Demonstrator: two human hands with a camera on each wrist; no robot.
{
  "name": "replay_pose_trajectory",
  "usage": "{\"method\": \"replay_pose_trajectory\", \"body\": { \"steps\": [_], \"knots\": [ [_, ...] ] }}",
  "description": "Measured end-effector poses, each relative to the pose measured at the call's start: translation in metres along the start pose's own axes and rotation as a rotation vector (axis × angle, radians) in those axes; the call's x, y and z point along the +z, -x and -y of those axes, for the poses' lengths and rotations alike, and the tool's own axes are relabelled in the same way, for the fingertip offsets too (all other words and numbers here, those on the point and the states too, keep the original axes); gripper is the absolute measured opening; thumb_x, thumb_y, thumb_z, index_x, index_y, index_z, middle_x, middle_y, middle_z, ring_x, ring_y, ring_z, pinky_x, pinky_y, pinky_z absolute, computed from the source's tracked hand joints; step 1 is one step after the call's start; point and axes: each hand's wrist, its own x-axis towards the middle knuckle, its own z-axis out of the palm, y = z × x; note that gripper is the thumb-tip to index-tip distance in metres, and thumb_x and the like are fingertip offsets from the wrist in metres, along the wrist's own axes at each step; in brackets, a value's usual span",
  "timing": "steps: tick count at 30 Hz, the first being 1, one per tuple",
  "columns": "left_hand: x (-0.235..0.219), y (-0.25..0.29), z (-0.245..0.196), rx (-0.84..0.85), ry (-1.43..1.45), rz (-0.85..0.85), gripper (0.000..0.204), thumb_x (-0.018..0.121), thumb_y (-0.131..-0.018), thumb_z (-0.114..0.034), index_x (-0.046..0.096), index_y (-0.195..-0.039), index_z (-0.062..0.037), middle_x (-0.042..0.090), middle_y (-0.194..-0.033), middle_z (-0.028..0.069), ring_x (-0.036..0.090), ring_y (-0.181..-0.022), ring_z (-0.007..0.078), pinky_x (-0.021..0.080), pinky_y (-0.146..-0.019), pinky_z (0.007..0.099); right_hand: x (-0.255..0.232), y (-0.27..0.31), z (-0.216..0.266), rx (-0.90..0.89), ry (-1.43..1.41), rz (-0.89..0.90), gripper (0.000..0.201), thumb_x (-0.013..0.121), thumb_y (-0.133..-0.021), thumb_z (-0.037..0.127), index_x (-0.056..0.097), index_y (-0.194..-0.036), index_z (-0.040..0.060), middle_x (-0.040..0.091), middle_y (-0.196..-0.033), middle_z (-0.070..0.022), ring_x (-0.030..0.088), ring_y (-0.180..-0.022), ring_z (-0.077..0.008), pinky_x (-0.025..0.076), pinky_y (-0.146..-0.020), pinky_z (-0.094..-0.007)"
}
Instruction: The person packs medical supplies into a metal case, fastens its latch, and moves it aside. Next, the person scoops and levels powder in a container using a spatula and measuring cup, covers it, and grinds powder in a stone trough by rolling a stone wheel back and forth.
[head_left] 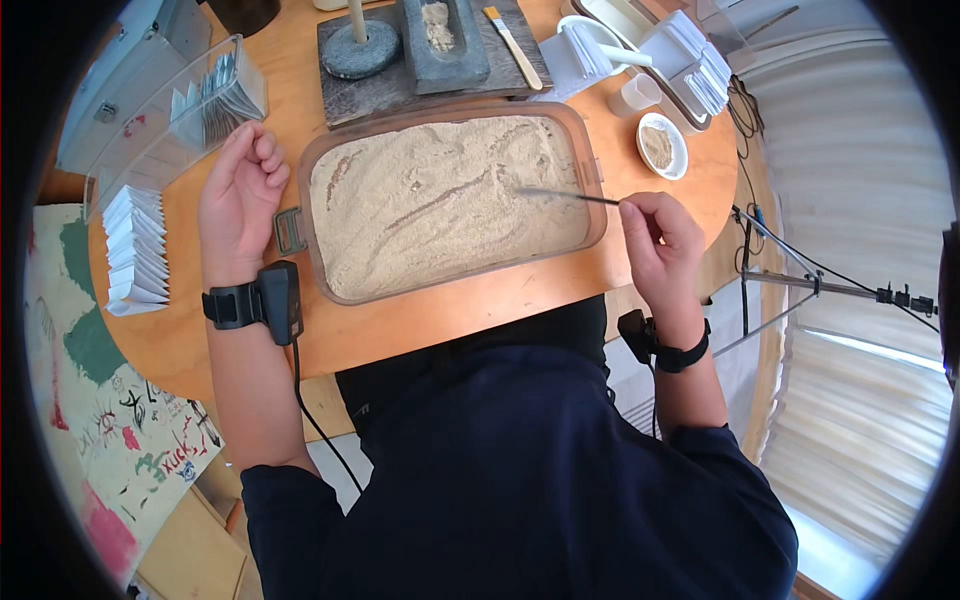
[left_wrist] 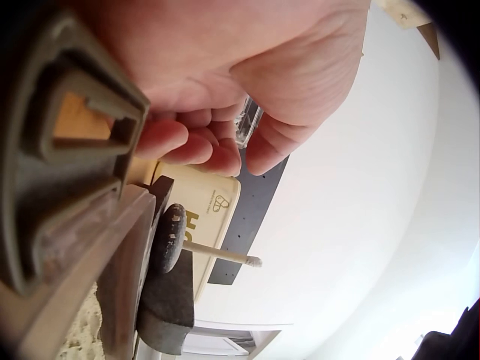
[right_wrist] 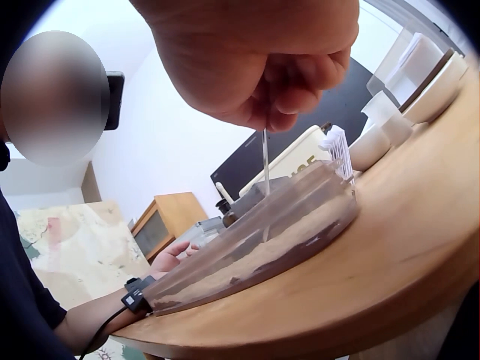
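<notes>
My right hand [head_left: 662, 245] pinches one end of a thin metal stick [head_left: 572, 194] between thumb and fingers. The stick reaches left over the pale, sand-like powder [head_left: 430, 220], its far end right at the surface. That powder fills a clear brownish plastic box [head_left: 455, 287], and a shallow groove runs slantwise across it. In the right wrist view the stick [right_wrist: 265, 161] points down past the box's wall. My left hand [head_left: 243, 200] rests beside the box's left end, near the clip latch [head_left: 290, 230]. Its fingers are loosely curled, palm up, with nothing in them.
Behind the box, a dark board bears a stone grinder [head_left: 360, 50], a stone trough [head_left: 445, 60] and a brush [head_left: 513, 48]. At right are a small bowl of powder [head_left: 657, 147], a plastic cup [head_left: 640, 93] and folded papers [head_left: 690, 60]. More folded papers [head_left: 136, 250] stand left.
</notes>
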Motion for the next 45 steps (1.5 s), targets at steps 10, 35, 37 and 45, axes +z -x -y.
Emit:
{"method": "replay_pose_trajectory", "body": {
  "steps": [10,35,37,45],
  "knots": [
    [0.000,-0.001,0.000,-0.009,-0.019,-0.021,0.012,0.053,-0.101,-0.015,0.055,-0.103,-0.0040,0.047,-0.085,0.0011,0.043,-0.076,0.0118,0.038,-0.067,0.0254,0.015,-0.029,-0.019,-0.159,0.252,-0.277,0.006,0.072,-0.085,0.003,0.066,-0.082,0.0016,0.063,-0.069,-0.0090,0.058,-0.055,-0.0193,0.046,-0.052,-0.0290],
    [0.001,0.000,0.001,-0.010,-0.019,-0.021,0.012,0.050,-0.103,-0.015,0.053,-0.105,-0.0028,0.046,-0.084,0.0009,0.042,-0.076,0.0120,0.038,-0.067,0.0253,0.004,-0.032,-0.018,-0.097,0.200,-0.189,0.006,0.070,-0.085,0.002,0.066,-0.081,0.0013,0.061,-0.068,-0.0088,0.057,-0.055,-0.0177,0.045,-0.052,-0.0299],
    [-0.001,-0.002,0.002,-0.013,-0.009,0.010,0.012,0.054,-0.101,-0.015,0.055,-0.104,-0.0040,0.048,-0.085,0.0016,0.044,-0.078,0.0122,0.038,-0.068,0.0255,0.003,-0.032,-0.018,-0.131,0.223,-0.162,0.006,0.071,-0.084,0.002,0.066,-0.081,0.0013,0.061,-0.068,-0.0088,0.057,-0.055,-0.0180,0.045,-0.052,-0.0299],
    [0.004,0.000,0.002,-0.006,-0.017,-0.042,0.012,0.050,-0.103,-0.015,0.053,-0.105,-0.0030,0.047,-0.084,0.0012,0.044,-0.076,0.0120,0.039,-0.066,0.0261,-0.003,-0.018,-0.014,-0.087,0.245,-0.161,0.007,0.071,-0.083,0.003,0.066,-0.079,0.0013,0.061,-0.067,-0.0098,0.057,-0.053,-0.0197,0.046,-0.052,-0.0302]
  ]
}}
